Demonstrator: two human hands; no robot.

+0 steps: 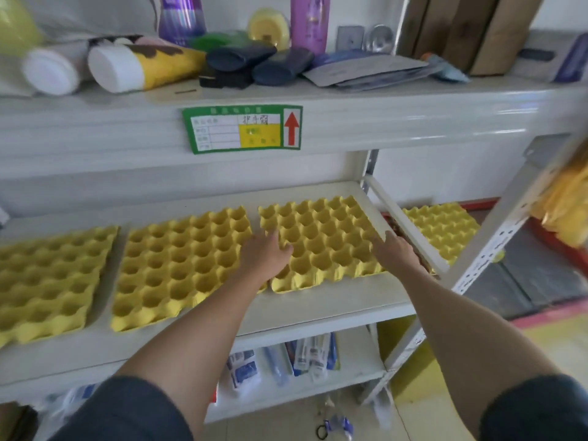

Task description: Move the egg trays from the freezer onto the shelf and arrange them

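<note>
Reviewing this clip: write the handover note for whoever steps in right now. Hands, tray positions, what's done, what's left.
Left hand: flat, fingers straight, on the left edge of the right tray; no grip.
Right hand: fingers straight against that tray's right edge, by the shelf's side rail.
Trays: three lie side by side on the middle shelf: left tray, middle tray and the right one, being squared up.
A fourth tray sits beyond the shelf's right end, lower down.
Done: three placed.
Left: finish aligning the right tray, then probably fetch the fourth.

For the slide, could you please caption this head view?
Both hands, left hand and right hand, rest on the rightmost yellow moulded egg tray on the white metal shelf.
</note>
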